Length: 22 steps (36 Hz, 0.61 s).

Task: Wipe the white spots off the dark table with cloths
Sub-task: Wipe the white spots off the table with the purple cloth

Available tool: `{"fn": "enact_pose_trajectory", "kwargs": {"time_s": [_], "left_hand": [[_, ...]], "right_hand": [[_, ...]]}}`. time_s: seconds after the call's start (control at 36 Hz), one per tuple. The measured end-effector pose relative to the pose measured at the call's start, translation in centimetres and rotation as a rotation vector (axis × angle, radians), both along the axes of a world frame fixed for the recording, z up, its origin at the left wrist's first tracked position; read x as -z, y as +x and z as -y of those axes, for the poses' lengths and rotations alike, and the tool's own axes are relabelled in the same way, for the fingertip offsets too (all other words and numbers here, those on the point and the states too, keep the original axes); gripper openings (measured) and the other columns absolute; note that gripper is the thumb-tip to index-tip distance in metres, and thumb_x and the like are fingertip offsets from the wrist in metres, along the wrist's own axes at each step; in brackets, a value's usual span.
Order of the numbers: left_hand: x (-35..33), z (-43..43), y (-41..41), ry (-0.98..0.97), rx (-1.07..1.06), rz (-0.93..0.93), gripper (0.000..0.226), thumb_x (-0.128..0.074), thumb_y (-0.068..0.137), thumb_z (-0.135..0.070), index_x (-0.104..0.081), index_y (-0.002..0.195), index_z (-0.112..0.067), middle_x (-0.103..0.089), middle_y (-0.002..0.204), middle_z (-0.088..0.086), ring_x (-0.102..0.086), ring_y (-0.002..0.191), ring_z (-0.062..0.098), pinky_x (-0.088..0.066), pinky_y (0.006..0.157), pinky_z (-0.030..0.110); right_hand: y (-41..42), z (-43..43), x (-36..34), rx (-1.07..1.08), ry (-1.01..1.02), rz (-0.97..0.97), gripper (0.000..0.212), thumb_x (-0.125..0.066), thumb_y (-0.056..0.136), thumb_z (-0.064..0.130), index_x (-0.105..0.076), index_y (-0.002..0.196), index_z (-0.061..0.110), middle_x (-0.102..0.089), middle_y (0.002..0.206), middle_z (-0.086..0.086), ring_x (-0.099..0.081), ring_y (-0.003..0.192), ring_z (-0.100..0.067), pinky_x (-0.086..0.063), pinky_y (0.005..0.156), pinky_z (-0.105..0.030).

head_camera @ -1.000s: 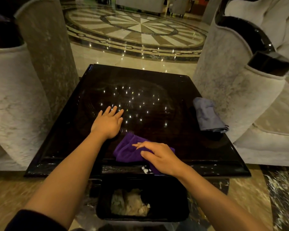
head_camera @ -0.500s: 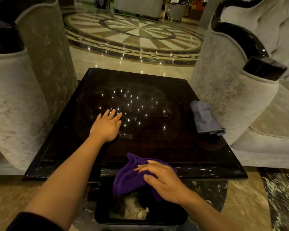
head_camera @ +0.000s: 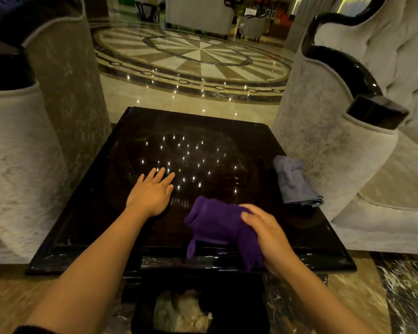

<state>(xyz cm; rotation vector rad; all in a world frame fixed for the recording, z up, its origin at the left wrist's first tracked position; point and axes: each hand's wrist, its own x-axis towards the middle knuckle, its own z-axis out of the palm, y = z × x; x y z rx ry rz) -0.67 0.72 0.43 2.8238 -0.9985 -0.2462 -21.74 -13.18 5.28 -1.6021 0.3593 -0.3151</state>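
Note:
The dark glossy table (head_camera: 87, 213) fills the middle of the head view, its top dotted with small bright reflections. My left hand (head_camera: 152, 191) lies flat on the tabletop, fingers spread, holding nothing. My right hand (head_camera: 268, 235) grips a purple cloth (head_camera: 215, 222) near the table's front edge; the cloth's front part rests on the top and a loose end hangs over the edge. A folded grey cloth (head_camera: 292, 182) lies at the table's right edge. I see no white spots on the surface now.
A black bin (head_camera: 239, 309) with crumpled pale waste stands on the floor below the table's front edge. Grey upholstered armchairs (head_camera: 323, 141) flank the table closely on both sides. Polished patterned marble floor lies beyond the far edge.
My right hand swept the purple cloth off the front edge over the bin, then brought it back onto the tabletop. The white crumbs near the edge are gone. My left hand stayed put.

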Motion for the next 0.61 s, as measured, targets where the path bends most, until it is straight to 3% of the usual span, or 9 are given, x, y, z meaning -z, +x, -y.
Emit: {"fn": "enact_pose_trajectory", "kwargs": {"time_s": [0.14, 0.22, 0.31, 0.36, 0.44, 0.53, 0.61], "left_hand": [[0.1, 0.0, 0.2, -0.007, 0.004, -0.007, 0.05, -0.015, 0.098, -0.035, -0.008, 0.146, -0.024, -0.004, 0.158, 0.004, 0.001, 0.145, 0.023, -0.005, 0.118, 0.042], [0.2, 0.0, 0.3, -0.004, 0.004, -0.014, 0.05, -0.014, 0.098, -0.036, -0.007, 0.146, -0.025, -0.003, 0.158, 0.003, 0.002, 0.145, 0.022, -0.004, 0.118, 0.042], [0.2, 0.0, 0.2, 0.0, -0.003, -0.013, 0.05, -0.014, 0.098, -0.036, -0.006, 0.146, -0.025, -0.002, 0.158, 0.003, 0.002, 0.145, 0.022, -0.004, 0.118, 0.041], [0.1, 0.1, 0.1, 0.002, -0.012, -0.008, 0.05, -0.014, 0.098, -0.036, -0.006, 0.146, -0.025, -0.001, 0.158, 0.003, 0.002, 0.145, 0.022, -0.004, 0.118, 0.041], [0.0, 0.1, 0.0, -0.005, -0.022, -0.01, 0.049, -0.014, 0.098, -0.036, -0.006, 0.146, -0.026, -0.002, 0.158, 0.003, 0.002, 0.145, 0.021, -0.004, 0.118, 0.041], [-0.1, 0.1, 0.0, -0.014, -0.02, -0.012, 0.049, -0.015, 0.098, -0.036, -0.007, 0.146, -0.027, -0.003, 0.158, 0.003, 0.002, 0.145, 0.021, -0.004, 0.118, 0.041], [-0.1, 0.2, 0.1, -0.023, -0.023, -0.015, 0.049, -0.015, 0.098, -0.036, -0.007, 0.146, -0.027, -0.003, 0.158, 0.003, 0.002, 0.145, 0.021, -0.003, 0.118, 0.04]], "right_hand": [[1.7, 2.6, -1.3, 0.147, 0.04, 0.049, 0.031, -0.042, 0.09, 0.007, -0.066, 0.08, 0.025, -0.072, 0.082, 0.006, -0.067, 0.076, -0.003, -0.052, 0.064, -0.012], [3.0, 4.3, -1.7, 0.251, 0.028, 0.105, 0.031, -0.042, 0.09, 0.008, -0.064, 0.079, 0.026, -0.067, 0.084, 0.008, -0.066, 0.072, 0.002, -0.052, 0.062, -0.009], [4.7, 6.4, -2.0, 0.374, 0.016, 0.122, 0.023, -0.042, 0.092, 0.011, -0.062, 0.09, 0.022, -0.064, 0.099, 0.002, -0.062, 0.089, -0.008, -0.05, 0.074, -0.018], [6.1, 8.0, -2.1, 0.462, -0.048, 0.128, 0.021, -0.041, 0.092, 0.012, -0.057, 0.103, 0.018, -0.058, 0.109, -0.004, -0.055, 0.099, -0.015, -0.044, 0.081, -0.021], [8.4, 10.2, -1.9, 0.525, -0.212, 0.125, 0.028, -0.039, 0.093, 0.014, -0.053, 0.117, 0.011, -0.055, 0.11, -0.005, -0.05, 0.101, -0.015, -0.04, 0.081, -0.013], [10.5, 12.1, -1.3, 0.559, -0.319, 0.089, 0.03, -0.039, 0.093, 0.014, -0.051, 0.12, 0.008, -0.056, 0.112, -0.01, -0.05, 0.103, -0.018, -0.036, 0.085, -0.024], [12.4, 13.5, -0.8, 0.597, -0.415, 0.055, 0.03, -0.038, 0.093, 0.013, -0.05, 0.12, 0.005, -0.058, 0.118, -0.018, -0.05, 0.103, -0.02, -0.034, 0.087, -0.025]]}}
